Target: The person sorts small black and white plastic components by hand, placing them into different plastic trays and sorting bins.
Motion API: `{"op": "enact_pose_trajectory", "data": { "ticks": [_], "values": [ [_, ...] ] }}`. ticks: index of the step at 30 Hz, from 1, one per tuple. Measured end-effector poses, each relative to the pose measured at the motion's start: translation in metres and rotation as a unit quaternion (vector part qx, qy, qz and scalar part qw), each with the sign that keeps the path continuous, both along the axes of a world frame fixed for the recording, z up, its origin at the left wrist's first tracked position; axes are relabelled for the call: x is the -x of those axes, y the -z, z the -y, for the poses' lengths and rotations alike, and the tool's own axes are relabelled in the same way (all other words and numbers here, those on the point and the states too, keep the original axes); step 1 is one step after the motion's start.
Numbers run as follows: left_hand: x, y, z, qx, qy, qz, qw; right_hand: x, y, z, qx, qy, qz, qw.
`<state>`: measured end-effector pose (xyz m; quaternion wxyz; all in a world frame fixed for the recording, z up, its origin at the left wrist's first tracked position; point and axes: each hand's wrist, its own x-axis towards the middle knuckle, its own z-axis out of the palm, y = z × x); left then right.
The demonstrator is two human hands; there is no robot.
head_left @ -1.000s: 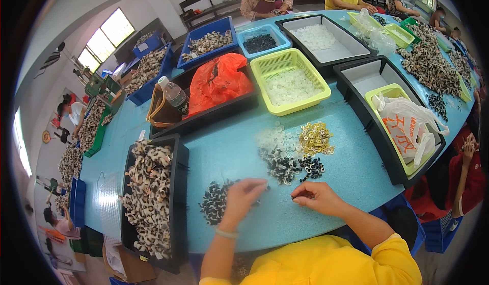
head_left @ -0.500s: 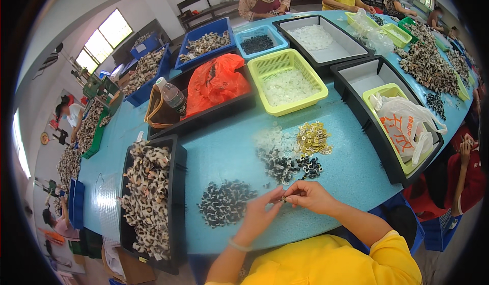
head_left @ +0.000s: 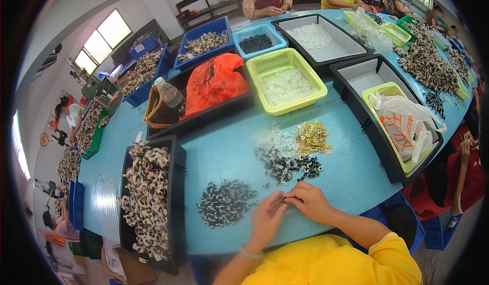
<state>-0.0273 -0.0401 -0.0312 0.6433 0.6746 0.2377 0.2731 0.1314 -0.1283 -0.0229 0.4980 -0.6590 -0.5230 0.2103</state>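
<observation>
Bare fingertips meet at the near edge of the light blue bench [head_left: 214,157]: the left hand [head_left: 267,218] and the right hand [head_left: 310,202] are pinched together on something small between them, too tiny and too hidden by the fingers to make out. Each grip is narrow, thumb against forefinger, both closed on that same small piece.

Just left of the hands lies a loose heap of small black-and-white patterned pieces [head_left: 225,202]. Just beyond the hands sits a cluster of dark bead-like parts [head_left: 288,165], with a patch of clear translucent rings [head_left: 272,139] and a patch of small yellow rings [head_left: 311,137] farther out. Farther left of the hands, a long black tray [head_left: 177,193] holds larger leopard-patterned pieces.

A likely slip, judging from the layout: the pinched piece is very small, so a loosened pinch could drop it into the heap beside the hands, where it would be hard to pick out. The heaps also lie unfenced and close together, so a forearm sweeping across could mix the kinds or push pieces off the near edge of the bench.
</observation>
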Motion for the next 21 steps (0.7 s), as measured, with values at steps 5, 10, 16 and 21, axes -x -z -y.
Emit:
{"op": "enact_pose_trajectory", "data": {
  "ticks": [5,10,16,21],
  "values": [
    [0.006,0.001,-0.005,-0.075,-0.014,-0.053,0.996,0.013,0.009,0.009,-0.002,0.010,0.009,1.000],
    [-0.001,-0.016,-0.023,-0.306,0.040,-0.147,0.940,0.012,-0.002,0.019,0.146,-0.023,-0.205,0.967],
    [-0.009,-0.030,-0.048,-0.550,0.022,-0.153,0.821,-0.037,-0.004,0.006,-0.016,0.058,0.206,0.977],
    [0.005,-0.011,-0.068,-0.528,0.026,-0.190,0.828,-0.043,-0.001,-0.005,0.025,0.069,0.311,0.948]
  ]
}}
